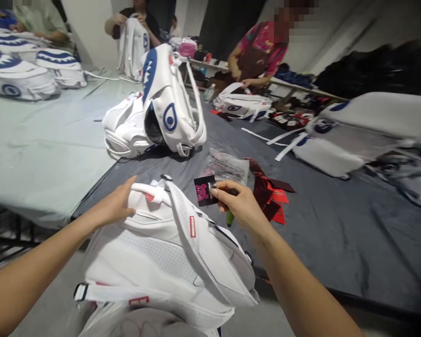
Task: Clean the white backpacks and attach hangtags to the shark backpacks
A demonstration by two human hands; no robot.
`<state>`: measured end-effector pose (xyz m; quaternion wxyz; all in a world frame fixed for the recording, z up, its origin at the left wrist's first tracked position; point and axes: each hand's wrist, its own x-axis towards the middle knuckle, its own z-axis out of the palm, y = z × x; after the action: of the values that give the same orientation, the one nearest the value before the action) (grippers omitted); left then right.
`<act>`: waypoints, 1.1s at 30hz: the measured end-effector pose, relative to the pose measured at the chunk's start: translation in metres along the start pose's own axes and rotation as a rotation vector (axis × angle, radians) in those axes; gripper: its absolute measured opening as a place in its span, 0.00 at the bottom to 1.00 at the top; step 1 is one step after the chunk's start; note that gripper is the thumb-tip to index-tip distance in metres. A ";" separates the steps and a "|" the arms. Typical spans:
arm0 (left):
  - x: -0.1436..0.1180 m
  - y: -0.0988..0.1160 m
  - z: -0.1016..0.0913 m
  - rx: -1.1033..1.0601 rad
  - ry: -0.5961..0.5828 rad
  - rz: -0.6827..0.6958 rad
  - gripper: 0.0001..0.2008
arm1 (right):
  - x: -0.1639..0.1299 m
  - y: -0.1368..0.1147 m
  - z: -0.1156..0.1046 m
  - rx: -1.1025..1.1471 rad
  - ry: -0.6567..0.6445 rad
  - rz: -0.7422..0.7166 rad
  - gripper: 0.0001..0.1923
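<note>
A white backpack (161, 262) lies back side up in front of me, straps toward me. My left hand (114, 206) rests on its top edge near the carry handle, fingers loosely curled on the fabric. My right hand (240, 203) pinches a small black hang tag (205, 191) with a pink bear print, held just above the backpack's upper right corner; a green tool pokes out below the fingers. Beside that hand lie a clear plastic bag (228, 166) and a pile of red and dark tags (272, 196).
Two white backpacks with blue shark-mouth print (161, 107) stand on the dark grey table (337, 234). More backpacks (17, 70) are stacked at far left on a pale green cloth (38, 150), others at right (354, 135). Other people work at the far side.
</note>
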<state>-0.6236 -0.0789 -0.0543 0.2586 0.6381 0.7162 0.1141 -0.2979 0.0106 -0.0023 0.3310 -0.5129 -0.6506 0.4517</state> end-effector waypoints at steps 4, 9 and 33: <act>-0.001 0.021 -0.006 0.122 -0.039 -0.106 0.59 | -0.023 -0.032 0.054 -0.132 -0.202 -0.084 0.11; -0.003 0.003 0.002 -0.105 0.011 0.014 0.65 | -0.027 -0.044 0.117 -0.785 -0.374 -0.334 0.11; -0.058 -0.074 0.082 -0.403 0.342 0.137 0.42 | -0.029 -0.050 0.194 -1.178 -0.619 -0.356 0.14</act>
<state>-0.6415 -0.1611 -0.1470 0.2474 0.5924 0.6673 0.3777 -0.4824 -0.0690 -0.0274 -0.1347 -0.3400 -0.9266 0.0872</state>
